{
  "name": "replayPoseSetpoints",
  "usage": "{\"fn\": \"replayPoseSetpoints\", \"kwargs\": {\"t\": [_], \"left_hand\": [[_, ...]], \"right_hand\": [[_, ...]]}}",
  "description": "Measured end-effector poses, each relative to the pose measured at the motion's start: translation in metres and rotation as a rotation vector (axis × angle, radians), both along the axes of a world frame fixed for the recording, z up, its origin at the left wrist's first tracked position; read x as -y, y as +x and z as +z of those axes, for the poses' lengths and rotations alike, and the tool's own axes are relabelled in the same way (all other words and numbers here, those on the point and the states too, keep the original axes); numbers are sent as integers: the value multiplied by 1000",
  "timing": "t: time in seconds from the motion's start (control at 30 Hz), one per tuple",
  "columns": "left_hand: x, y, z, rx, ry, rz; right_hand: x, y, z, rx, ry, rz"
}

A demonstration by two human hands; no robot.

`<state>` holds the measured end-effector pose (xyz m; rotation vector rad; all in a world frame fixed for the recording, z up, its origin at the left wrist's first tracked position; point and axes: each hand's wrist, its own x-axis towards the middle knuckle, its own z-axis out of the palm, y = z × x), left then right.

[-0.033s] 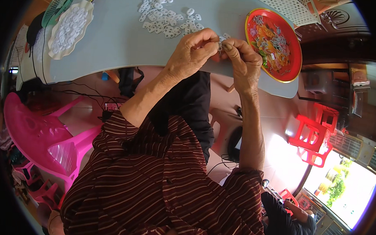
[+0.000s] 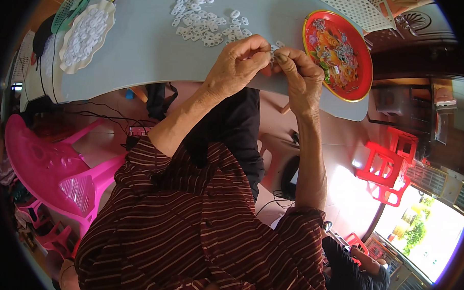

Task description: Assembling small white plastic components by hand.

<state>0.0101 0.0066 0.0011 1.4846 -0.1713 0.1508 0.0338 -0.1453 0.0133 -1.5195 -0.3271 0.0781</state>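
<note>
Over the front edge of the table, my left hand and my right hand meet fingertip to fingertip. Between them they pinch a small white plastic piece with holes, mostly covered by the fingers. Just beyond my left hand lies a loose spread of similar white pieces with dark holes. A round red tray with a gold rim and a flower pattern is to the right of my right hand. Small metallic-looking parts are scattered in it.
A scalloped cream dish heaped with white oval pieces stands at the table's left, beside a green mesh basket. A white perforated basket sits at the far right. A pink plastic chair and red stools stand on the floor; another person sits behind.
</note>
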Motion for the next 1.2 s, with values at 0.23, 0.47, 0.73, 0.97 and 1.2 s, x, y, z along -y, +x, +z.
{"fn": "replayPoseSetpoints", "kwargs": {"t": [0.23,0.47,0.73,0.97,1.2], "left_hand": [[-2,2,-2,38,94,2],[-4,-2,6,0,142,-17],[-7,-2,11,-62,118,-87],[-6,-2,9,-55,74,-104],[-7,-3,14,-78,112,-99]], "right_hand": [[5,3,-7,4,63,66],[5,2,-6,17,40,84],[7,0,-5,35,-21,82],[8,-1,-4,38,10,104],[6,-1,-4,33,15,109]]}}
